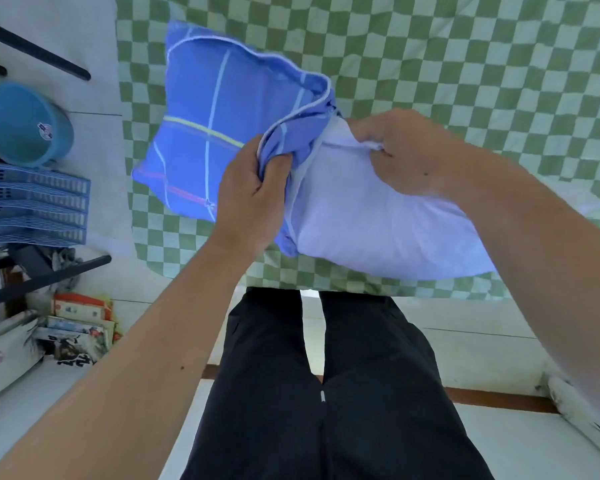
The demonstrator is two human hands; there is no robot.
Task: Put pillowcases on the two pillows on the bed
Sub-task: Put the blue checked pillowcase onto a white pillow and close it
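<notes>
Green-and-white checked bedsheet (430,46) fills the upper frame. On it, centre-right, your plain white pillow (378,223) lies with its left end inside the blue cotton pillowcase with white, yellow and red stripes (208,133). Your right hand (402,150) pinches the pillow's top edge. Your left hand (250,199) grips the bunched pillowcase opening. Round blue plastic basin (25,123) at upper left.

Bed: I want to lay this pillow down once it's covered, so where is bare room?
Checkered sheet is bare beyond the right hand, toward the far right. Crowded left: blue pillowcase and white pillow cover the near edge.
</notes>
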